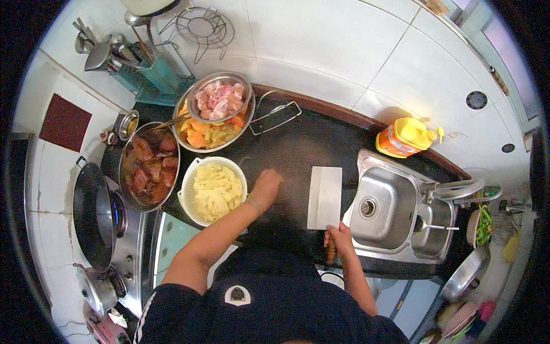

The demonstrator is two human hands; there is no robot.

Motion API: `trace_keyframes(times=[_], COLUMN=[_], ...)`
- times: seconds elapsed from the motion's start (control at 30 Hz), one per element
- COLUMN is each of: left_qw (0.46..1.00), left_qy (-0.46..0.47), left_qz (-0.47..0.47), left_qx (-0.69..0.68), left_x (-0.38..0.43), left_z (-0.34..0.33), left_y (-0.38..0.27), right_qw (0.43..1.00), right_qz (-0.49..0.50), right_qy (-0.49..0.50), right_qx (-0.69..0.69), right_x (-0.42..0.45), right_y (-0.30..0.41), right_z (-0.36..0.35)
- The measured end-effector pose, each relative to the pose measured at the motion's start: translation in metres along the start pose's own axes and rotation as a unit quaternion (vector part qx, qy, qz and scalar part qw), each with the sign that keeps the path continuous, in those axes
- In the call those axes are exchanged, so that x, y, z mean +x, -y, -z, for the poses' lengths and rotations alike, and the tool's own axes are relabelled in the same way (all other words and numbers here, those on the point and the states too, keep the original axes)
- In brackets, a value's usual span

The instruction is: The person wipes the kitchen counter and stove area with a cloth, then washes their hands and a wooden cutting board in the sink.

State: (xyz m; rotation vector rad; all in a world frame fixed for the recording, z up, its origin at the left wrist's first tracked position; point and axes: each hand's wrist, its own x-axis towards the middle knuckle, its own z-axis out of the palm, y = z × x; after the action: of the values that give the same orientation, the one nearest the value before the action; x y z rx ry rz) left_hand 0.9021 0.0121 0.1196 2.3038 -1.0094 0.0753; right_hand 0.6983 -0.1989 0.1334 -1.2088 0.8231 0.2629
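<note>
My right hand [339,238] is closed around the wooden handle of a cleaver [325,198], whose broad blade lies over the dark countertop just left of the sink. My left hand [267,187] is over the counter, right of a white plastic colander [184,202] that holds pale yellow pieces of food [218,189]. Its fingers are curled and partly hidden, so whether it holds anything cannot be made out. Behind the colander, a metal bowl of raw meat pieces [220,101] rests on a larger bowl of orange and yellow chunks [197,137].
A bowl of reddish-brown pieces in liquid [149,167] stands at the left, by the stove with its black wok [92,217]. A double steel sink [389,206] is on the right, with a yellow jug [404,137] behind it. A wire-handled metal utensil [277,118] lies near the wall.
</note>
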Motion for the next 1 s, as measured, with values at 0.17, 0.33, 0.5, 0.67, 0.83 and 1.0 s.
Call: trace_keyframes(times=[0.17, 0.33, 0.5, 0.67, 0.83, 1.0], left_qw=[0.97, 0.937, 0.942, 0.936, 0.933, 0.916], left_qy=[-0.229, -0.305, -0.284, -0.27, -0.267, -0.273], left_qz=[0.078, 0.115, 0.176, 0.205, 0.212, 0.265], left_qx=[0.027, 0.125, -0.034, -0.096, -0.118, -0.13], left_x=[0.047, 0.041, 0.026, 0.011, -0.031, -0.077], left_z=[0.079, 0.133, 0.129, 0.131, 0.142, 0.137], left_y=[0.024, 0.054, 0.008, -0.004, 0.004, 0.004], right_qw=[0.999, 0.99, 0.967, 0.948, 0.963, 0.881], right_qz=[0.017, 0.088, 0.124, 0.145, 0.141, 0.197], right_qy=[0.035, 0.11, 0.129, 0.042, -0.129, -0.359], right_qx=[0.032, 0.011, -0.179, -0.282, -0.192, -0.237], right_x=[-0.01, -0.021, -0.001, 0.027, 0.028, -0.006], right_y=[0.002, 0.012, 0.028, 0.029, 0.021, 0.026], right_z=[0.002, -0.026, -0.096, -0.098, 0.008, 0.091])
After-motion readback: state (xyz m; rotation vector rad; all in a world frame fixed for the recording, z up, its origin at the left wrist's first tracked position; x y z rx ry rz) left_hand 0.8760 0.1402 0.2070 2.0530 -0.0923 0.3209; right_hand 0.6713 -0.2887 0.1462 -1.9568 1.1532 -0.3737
